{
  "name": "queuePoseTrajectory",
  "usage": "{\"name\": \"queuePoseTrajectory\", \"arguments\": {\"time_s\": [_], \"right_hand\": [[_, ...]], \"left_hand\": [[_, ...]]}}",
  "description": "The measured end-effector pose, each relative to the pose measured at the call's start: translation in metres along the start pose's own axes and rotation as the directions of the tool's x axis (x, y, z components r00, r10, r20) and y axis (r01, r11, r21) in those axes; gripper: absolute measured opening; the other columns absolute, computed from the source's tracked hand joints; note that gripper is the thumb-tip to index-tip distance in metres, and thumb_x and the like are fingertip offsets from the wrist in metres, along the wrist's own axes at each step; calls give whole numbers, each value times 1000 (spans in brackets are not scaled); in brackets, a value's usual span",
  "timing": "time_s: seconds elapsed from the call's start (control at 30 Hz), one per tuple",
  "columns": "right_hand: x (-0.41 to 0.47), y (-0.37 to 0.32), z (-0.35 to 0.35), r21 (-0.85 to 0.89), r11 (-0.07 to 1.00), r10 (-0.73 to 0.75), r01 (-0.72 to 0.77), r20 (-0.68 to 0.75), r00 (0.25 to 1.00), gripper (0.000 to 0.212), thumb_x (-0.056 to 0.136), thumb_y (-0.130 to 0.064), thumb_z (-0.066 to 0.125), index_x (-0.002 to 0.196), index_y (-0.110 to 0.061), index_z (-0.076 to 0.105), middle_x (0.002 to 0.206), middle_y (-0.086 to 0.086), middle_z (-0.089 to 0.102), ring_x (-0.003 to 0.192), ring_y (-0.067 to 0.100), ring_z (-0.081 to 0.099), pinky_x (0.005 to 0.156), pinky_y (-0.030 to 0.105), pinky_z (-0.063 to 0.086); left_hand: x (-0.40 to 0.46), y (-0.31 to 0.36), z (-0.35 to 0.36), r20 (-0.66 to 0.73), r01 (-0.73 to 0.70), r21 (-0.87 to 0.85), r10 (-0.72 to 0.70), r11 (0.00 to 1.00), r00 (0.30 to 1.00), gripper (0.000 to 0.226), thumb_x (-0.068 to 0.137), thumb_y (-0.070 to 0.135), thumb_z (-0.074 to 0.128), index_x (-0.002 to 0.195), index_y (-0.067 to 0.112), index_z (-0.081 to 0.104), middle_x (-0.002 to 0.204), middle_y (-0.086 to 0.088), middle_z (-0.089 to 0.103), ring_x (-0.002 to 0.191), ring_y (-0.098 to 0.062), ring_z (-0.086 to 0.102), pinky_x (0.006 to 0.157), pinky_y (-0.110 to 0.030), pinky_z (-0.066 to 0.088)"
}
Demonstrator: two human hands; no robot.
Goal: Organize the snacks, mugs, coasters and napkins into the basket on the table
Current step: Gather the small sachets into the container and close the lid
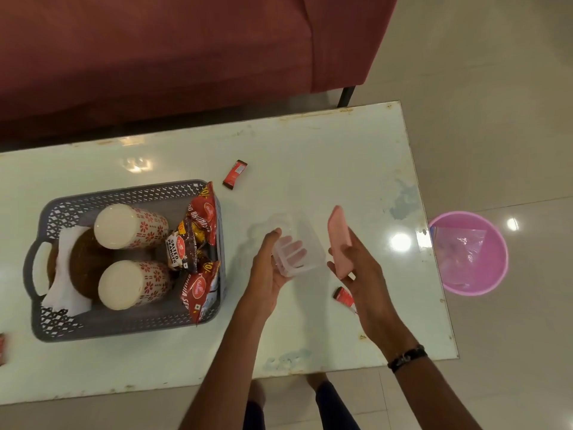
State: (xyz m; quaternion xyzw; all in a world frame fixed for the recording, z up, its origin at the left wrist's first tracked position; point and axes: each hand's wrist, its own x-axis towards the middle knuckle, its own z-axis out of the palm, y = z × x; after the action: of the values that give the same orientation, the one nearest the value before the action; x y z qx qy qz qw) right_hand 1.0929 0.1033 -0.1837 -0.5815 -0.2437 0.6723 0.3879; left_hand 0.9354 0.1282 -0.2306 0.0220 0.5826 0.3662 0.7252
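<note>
Left hand [273,268] cradles a clear tub [297,246], the right hand [350,262] pinches what looks like its pink lid [339,240]; square the lid before pressing.

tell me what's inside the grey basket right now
The grey basket holds two patterned mugs lying on their sides, red snack packets, brown coasters and a white napkin. Anything beneath them is covered.

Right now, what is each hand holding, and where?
Left hand cradles the clear box from beneath; right hand grips the pink lid's near end.
</note>
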Motion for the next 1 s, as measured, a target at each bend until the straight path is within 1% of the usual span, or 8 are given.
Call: {"name": "queuePoseTrajectory", "arguments": {"time_s": [0.13, 0.23, 0.4, 0.63, 0.77, 0.83, 0.93, 1.0], "right_hand": [[2, 1, -15, 268, 957, 152, -107, -151, 977, 28, 94, -25, 42, 119, -24, 56, 108, 4, 70, 101, 19, 67, 90, 38, 51], [4, 2, -23, 203, 978, 89, -46, -211, 973, 25, 96, -20, 44, 117, -23, 56, 108, 6, 69, 101, 20, 67, 90, 38, 53], [20, 10, -31, 97, 995, 64, -27, -401, 914, 35, 93, -17, 54, 127, -14, 52, 107, -4, 61, 109, 22, 55, 77, 24, 48], [61, 11, -32, 62, 998, 42, -22, -347, 937, 34, 88, -10, 61, 122, -12, 56, 112, 1, 60, 102, 15, 57, 79, 24, 51], [67, 36, -43, -128, 988, 5, -83, -516, 857, 17, 82, -16, 62, 97, -25, 59, 96, -6, 61, 88, 10, 57, 79, 25, 48], [52, 49, -52, -224, 969, -36, -108, -556, 831, 22, 83, -18, 64, 103, -22, 58, 98, -9, 58, 90, 8, 54, 81, 24, 45], [18, 75, -60, -496, 862, -141, -105, -434, 890, 38, 84, -23, 69, 119, -15, 57, 113, -4, 54, 104, 15, 51, 89, 27, 46], [-4, 95, -59, -717, 697, -250, -8, -253, 935, 38, 78, -25, 75, 112, -20, 61, 109, -6, 51, 99, 15, 49, 80, 14, 43]], "left_hand": [[8, 4, 1, -96, -32, 200, 52, 979, 994, 35, 83, 34, 63, 115, 20, 59, 122, -8, 63, 111, -22, 60, 99, -44, 46], [12, 6, 1, -115, -65, 269, 99, 961, 988, 51, 84, 35, 63, 131, 19, 49, 133, -6, 53, 123, -23, 49, 99, -46, 47], [18, 3, -6, -210, -106, 376, 196, 921, 958, 40, 91, 25, 55, 129, 11, 52, 130, -12, 55, 118, -26, 53, 84, -39, 55], [20, 6, -5, -186, -102, 382, 185, 918, 965, 40, 89, 22, 59, 127, 10, 53, 123, -11, 57, 113, -24, 56, 86, -41, 55], [18, 8, -8, -171, -104, 402, 186, 910, 968, 39, 89, 22, 59, 126, 12, 53, 123, -11, 58, 112, -22, 57, 88, -42, 55], [16, 7, -10, -175, -104, 405, 189, 908, 966, 37, 90, 23, 57, 125, 12, 54, 123, -9, 58, 111, -21, 57, 87, -41, 55], [13, 2, -16, -190, -110, 422, 207, 900, 960, 26, 91, 22, 54, 117, 15, 57, 121, -8, 59, 107, -20, 59, 82, -34, 55], [10, -2, -20, -190, -127, 470, 241, 874, 952, 17, 91, 21, 53, 108, 19, 57, 119, -8, 60, 105, -20, 59, 79, -29, 54]]}}
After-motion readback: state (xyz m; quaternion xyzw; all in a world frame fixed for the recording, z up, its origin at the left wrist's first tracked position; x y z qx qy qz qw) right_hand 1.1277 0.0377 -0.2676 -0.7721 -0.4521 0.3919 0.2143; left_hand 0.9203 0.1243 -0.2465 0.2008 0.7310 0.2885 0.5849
